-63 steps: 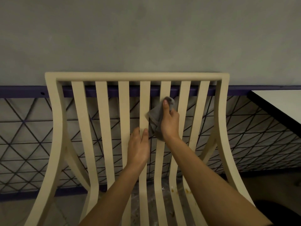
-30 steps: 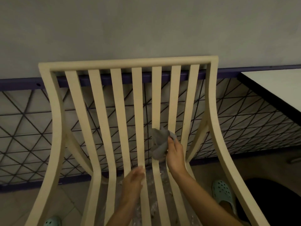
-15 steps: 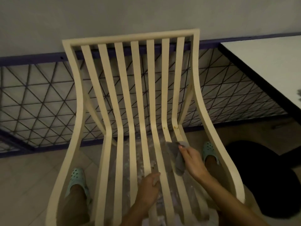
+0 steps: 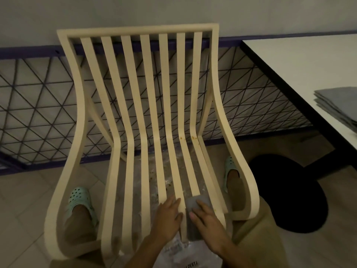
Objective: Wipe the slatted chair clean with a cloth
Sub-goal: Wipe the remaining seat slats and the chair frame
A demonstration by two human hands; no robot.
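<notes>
A cream slatted chair fills the middle of the view, its slats running from the backrest down into the seat. Near the seat's front edge my right hand presses a grey cloth flat onto one of the right-hand slats, the cloth draped over the slat's end. My left hand rests on the neighbouring slat just to the left, fingers lying flat along it. Small orange-brown spots show on two right slats where the back bends into the seat.
A white table with a dark edge stands to the right, with a stack of folded grey cloths on it and its black round base on the floor. A wire-grid panel runs behind the chair. Crumpled clear plastic lies under the seat; my feet in green clogs flank it.
My right hand has slid the cloth down a slat from the backrest, over the bend, to the seat's front end. My left hand followed down, and my view tilted downward.
</notes>
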